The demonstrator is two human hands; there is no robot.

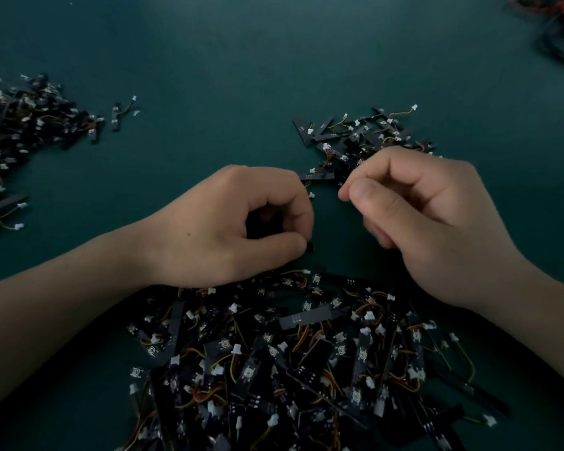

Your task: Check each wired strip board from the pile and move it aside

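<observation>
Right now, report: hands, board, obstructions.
Left hand grips strip board end. Right hand pinched, contents unseen. Main pile under wrists; path aside open.

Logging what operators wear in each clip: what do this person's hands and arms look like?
Left hand and right hand are bare: no gloves, rings or watch. Both forearms show no sleeve in view. A small spot marks the back of the left hand.

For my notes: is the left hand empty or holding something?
Holding: the left hand curls round a black strip board; its end shows at the thumb tip.
</observation>
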